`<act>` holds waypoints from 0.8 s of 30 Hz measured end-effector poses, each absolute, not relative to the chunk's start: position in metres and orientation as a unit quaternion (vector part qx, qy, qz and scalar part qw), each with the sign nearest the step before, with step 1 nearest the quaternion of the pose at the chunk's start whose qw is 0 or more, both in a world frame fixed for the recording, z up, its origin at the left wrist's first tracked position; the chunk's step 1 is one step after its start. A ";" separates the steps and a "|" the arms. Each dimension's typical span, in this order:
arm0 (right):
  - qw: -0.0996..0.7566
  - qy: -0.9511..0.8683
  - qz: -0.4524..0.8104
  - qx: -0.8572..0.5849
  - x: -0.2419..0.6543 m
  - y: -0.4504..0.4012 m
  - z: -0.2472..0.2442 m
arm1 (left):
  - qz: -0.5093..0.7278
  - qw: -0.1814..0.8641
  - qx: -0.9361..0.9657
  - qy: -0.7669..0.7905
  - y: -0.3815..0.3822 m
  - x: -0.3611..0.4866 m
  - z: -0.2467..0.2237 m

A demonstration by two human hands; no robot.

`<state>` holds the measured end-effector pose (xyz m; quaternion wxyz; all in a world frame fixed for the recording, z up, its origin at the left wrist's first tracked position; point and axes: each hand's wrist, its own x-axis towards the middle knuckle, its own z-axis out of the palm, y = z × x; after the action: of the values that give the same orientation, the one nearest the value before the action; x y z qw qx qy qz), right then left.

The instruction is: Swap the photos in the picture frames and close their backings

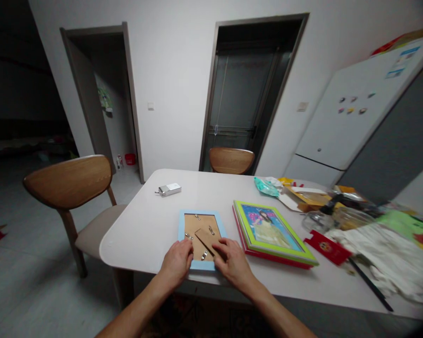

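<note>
A light-blue picture frame [201,265] lies face down on the white table, close to its front edge. Its brown backing board [203,224] carries several small metal clips and a narrow stand leg [206,241] running toward the lower right. My left hand [176,264] grips the frame's lower left side, with the fingers curled over the edge near a clip. At the lower right, my right hand [233,264] has its fingers bent around the lower end of the stand leg and the frame's edge; the fingertips' exact contact is partly hidden.
Right of the blue frame, a green picture frame [312,258] lies on a red one. A small silvery device [169,189] sits at the back left. Packaging, a red envelope [327,247] and white cloth [391,263] clutter the right side. Wooden chairs stand left [70,182] and behind [231,160].
</note>
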<state>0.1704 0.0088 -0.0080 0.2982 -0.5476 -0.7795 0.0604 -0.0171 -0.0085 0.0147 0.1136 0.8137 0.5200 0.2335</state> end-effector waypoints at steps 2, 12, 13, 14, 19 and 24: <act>0.287 -0.779 0.056 -0.554 0.169 0.011 -0.007 | 0.235 0.116 0.816 0.515 -0.009 -0.017 0.013; 0.250 -0.816 0.000 -0.522 0.167 0.004 -0.002 | 0.237 0.141 0.829 0.487 -0.010 -0.024 0.004; 0.244 -0.825 0.000 -0.511 0.165 0.003 -0.001 | 0.240 0.139 0.828 0.487 -0.010 -0.026 0.005; 0.235 -0.835 0.003 -0.497 0.163 0.002 0.001 | 0.242 0.138 0.827 0.487 -0.010 -0.027 0.006; 0.189 -0.870 0.024 -0.454 0.153 0.000 0.009 | 0.249 0.140 0.828 0.482 -0.011 -0.030 0.004; 0.174 -0.889 0.037 -0.422 0.153 -0.001 0.015 | 0.260 0.136 0.830 0.475 -0.011 -0.031 0.000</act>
<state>0.1529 -0.0012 0.0150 0.1736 -0.4221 -0.8890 0.0365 -0.0313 -0.0107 0.0003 0.1359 0.8296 0.4753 0.2596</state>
